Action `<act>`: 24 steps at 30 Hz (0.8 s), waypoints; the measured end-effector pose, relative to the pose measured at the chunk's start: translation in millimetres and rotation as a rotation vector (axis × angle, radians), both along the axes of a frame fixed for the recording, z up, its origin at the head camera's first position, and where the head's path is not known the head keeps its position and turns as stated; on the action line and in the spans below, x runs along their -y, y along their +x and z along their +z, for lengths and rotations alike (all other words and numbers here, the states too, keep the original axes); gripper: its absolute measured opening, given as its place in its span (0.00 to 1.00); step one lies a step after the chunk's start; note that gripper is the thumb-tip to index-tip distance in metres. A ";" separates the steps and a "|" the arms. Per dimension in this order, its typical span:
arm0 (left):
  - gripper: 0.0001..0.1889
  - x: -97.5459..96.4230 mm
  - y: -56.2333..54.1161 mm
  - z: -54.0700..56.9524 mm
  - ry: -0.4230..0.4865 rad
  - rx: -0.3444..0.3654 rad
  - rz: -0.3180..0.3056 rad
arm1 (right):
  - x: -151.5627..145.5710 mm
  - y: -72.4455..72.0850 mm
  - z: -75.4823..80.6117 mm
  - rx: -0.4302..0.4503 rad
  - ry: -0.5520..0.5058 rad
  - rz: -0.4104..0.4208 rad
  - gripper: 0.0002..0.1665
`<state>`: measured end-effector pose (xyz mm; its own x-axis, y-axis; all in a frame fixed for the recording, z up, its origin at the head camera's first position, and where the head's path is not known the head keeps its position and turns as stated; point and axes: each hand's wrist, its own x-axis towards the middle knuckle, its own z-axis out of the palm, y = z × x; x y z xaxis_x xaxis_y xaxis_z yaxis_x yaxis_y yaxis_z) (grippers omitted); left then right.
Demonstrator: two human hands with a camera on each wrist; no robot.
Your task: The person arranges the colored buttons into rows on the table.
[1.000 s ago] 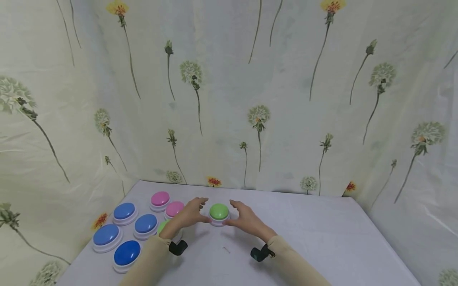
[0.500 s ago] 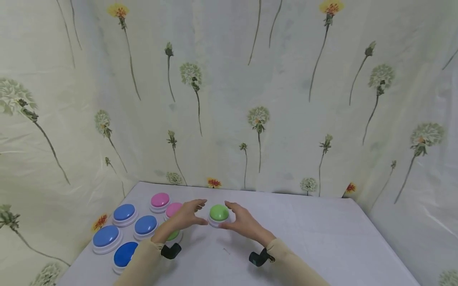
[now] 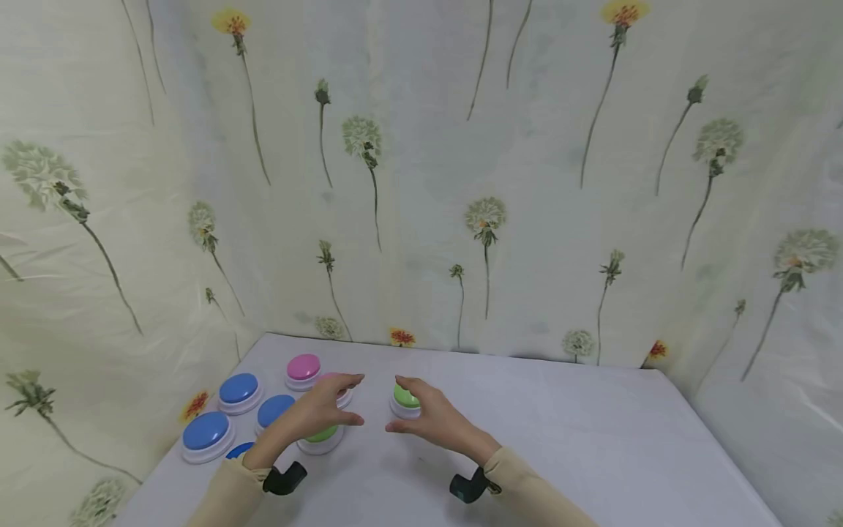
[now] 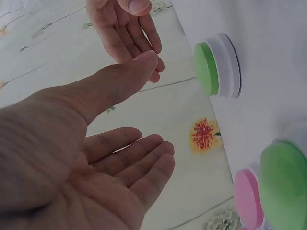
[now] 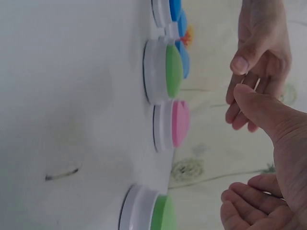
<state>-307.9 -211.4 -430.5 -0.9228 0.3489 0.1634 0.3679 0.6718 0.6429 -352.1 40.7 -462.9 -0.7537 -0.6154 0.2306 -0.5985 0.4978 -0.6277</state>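
Note:
A green push button (image 3: 406, 397) on a white round base stands alone mid-table, apart from both hands. My right hand (image 3: 440, 421) hovers before it with thumb and fingers spread, hiding its right side; nothing is held. Farther left, my left hand (image 3: 315, 411) is likewise spread and holds nothing. It overlaps a second green button (image 3: 323, 435) and a pink button (image 3: 345, 397) in the head view. The left wrist view shows the lone green button (image 4: 207, 69) beyond the left thumb. Both palms face each other, with a gap between the fingertips.
Left of the left hand stand several blue buttons (image 3: 205, 430), the nearest mostly hidden by the forearm. Another pink button (image 3: 304, 367) is behind them. A white cloth covers the table (image 3: 560, 439), and a dandelion-print curtain (image 3: 421, 183) hangs along its back and sides.
Both hands have drawn back from the lone green button and moved left, the left hand farther, over the other buttons. The button stays on the table. The head view has turned slightly left.

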 end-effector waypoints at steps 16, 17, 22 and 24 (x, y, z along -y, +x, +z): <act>0.40 56.2 23.7 -4.0 0.009 0.039 0.136 | 33.4 7.4 -3.8 -0.012 0.013 0.068 0.52; 0.40 58.5 23.1 -4.7 -0.001 0.046 0.148 | 35.8 7.1 -4.6 -0.012 0.015 0.071 0.52; 0.38 71.3 18.7 -6.8 -0.049 0.060 0.177 | 48.2 4.5 -10.1 -0.004 0.037 0.081 0.51; 0.36 76.1 17.4 -7.0 -0.040 0.067 0.173 | 52.7 3.9 -11.3 0.008 0.036 0.082 0.50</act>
<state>-290.6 -287.5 -437.5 -0.9780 0.1887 0.0890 0.2018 0.7470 0.6335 -348.2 -12.0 -474.3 -0.7019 -0.6832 0.2015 -0.6335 0.4694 -0.6151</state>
